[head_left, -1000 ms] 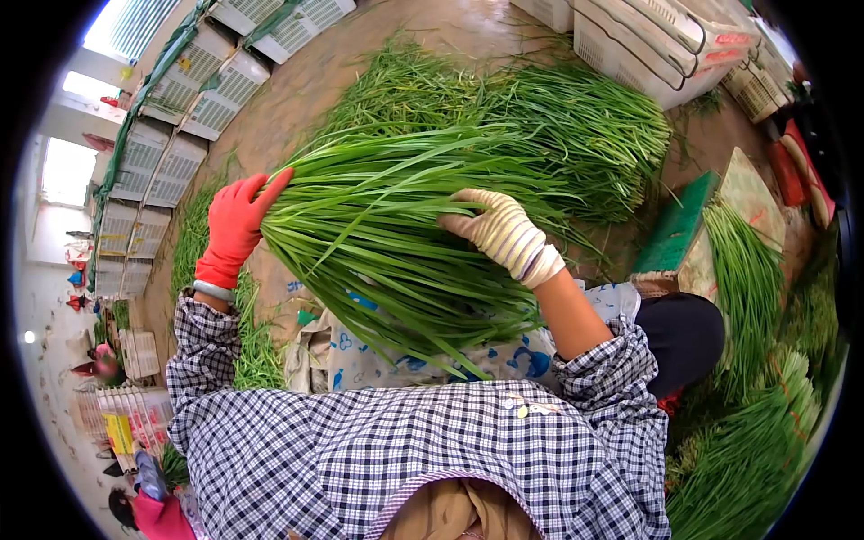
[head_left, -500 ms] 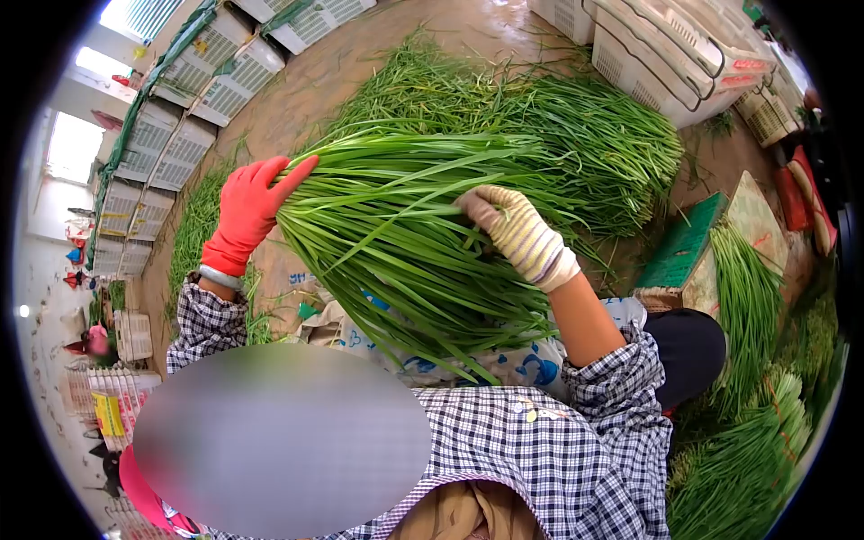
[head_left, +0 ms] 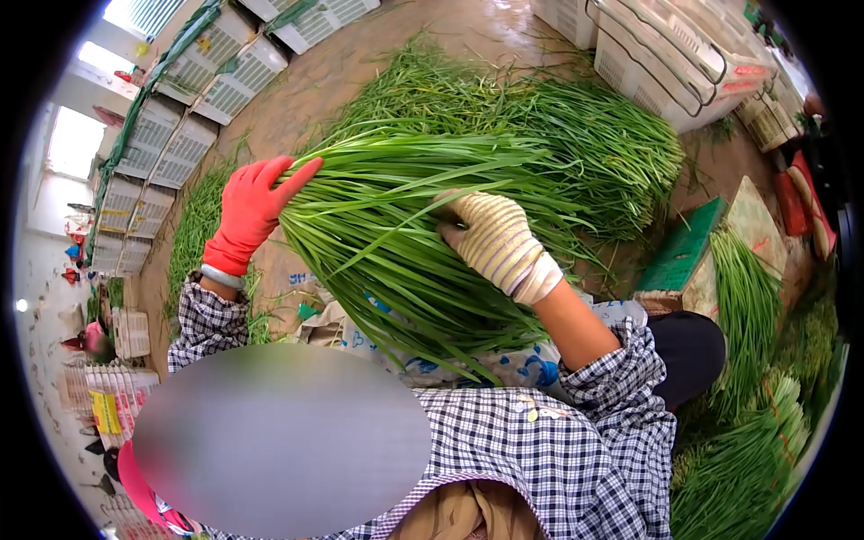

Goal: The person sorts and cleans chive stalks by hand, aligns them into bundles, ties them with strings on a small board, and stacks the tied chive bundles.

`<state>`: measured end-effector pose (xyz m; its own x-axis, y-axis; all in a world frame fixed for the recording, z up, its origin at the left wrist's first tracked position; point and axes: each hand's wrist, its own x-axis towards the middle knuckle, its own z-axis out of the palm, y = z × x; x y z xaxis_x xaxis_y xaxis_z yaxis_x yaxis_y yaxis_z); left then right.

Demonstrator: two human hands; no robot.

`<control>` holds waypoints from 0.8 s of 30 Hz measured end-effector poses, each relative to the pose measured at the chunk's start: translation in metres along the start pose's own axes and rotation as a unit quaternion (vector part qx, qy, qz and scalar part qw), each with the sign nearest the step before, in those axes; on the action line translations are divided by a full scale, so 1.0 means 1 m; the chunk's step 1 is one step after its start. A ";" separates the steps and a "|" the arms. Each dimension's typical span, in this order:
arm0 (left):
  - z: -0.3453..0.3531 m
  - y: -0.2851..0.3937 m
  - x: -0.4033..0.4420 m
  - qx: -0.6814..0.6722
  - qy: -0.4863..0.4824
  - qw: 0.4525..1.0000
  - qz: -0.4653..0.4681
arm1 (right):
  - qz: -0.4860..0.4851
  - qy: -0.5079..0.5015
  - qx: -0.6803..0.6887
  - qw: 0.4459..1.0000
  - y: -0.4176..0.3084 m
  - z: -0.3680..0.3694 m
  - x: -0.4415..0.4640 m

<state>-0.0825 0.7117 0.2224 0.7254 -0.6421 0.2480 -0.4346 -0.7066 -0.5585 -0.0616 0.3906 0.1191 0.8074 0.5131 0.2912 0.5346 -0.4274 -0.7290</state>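
A red-gloved left hand (head_left: 243, 216) closes its fingers on the narrow end of a large bunch of long green leaves (head_left: 387, 238), which fans out above a blue-patterned sheet (head_left: 538, 367). The striped-gloved right hand (head_left: 495, 241) touches the leaves midway, fingers curled; whether they pinch any is hard to tell. Beyond, a leafy pile (head_left: 612, 148) covers brown floor (head_left: 337, 76).

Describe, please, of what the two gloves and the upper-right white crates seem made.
Red glove: probably rubber, smooth, evenly coloured without visible weave. Striped glove: likely knitted fabric, matt, with ribbed bands. White crates: apparently plastic, fairly smooth, with slotted walls.
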 end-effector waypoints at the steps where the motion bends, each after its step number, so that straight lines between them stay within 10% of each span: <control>1: 0.000 0.000 -0.001 0.000 0.000 1.000 -0.002 | -0.002 0.001 0.013 1.000 0.001 -0.003 0.001; 12: -0.011 0.003 0.005 0.010 -0.025 1.000 0.015 | -0.120 -0.034 -0.095 0.988 -0.010 -0.056 0.031; 20: -0.010 0.004 0.007 0.002 0.009 1.000 0.019 | 0.136 -0.081 0.423 0.892 0.001 -0.054 0.023; 24: -0.002 0.003 0.000 0.008 0.000 1.000 0.008 | 0.112 0.094 0.484 0.862 0.025 -0.075 0.002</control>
<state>-0.0845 0.7091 0.2222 0.7177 -0.6540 0.2391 -0.4379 -0.6909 -0.5753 -0.0279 0.3252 0.1473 0.9383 0.3298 0.1038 -0.0268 0.3687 -0.9291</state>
